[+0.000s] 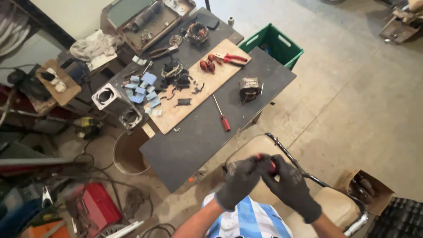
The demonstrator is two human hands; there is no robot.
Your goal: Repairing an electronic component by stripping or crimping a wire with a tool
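Both hands wear dark grey work gloves and meet at the lower centre of the view. The left hand [240,183] and right hand [288,185] close together on a small red-and-black object [267,162], pinched between the fingertips of both; its kind cannot be made out, as the gloves cover most of it. The hands are held above a chair with a cream seat [257,147] and a black metal frame [291,156], well short of the tabletop.

The tabletop [198,132] is a dark slab set at an angle, with a plywood board [207,83] lying on it. A red-handled screwdriver [221,115] lies on the dark surface beside the board. A wound motor stator [250,87] sits near the far right edge. On the board lie red-handled pliers [231,58], two dark red pieces [207,66], black scraps [176,75] and pale blue cards [145,88]. Two grey metal housings [116,103] stand at the left edge.

The floor is bare concrete [361,88]. A green plastic crate [275,44] stands behind the tabletop, its contents largely hidden. A cardboard box [363,187] sits at the right. A red toolbox [94,207] lies among tangled cables at the lower left, where the clutter is hard to sort out.
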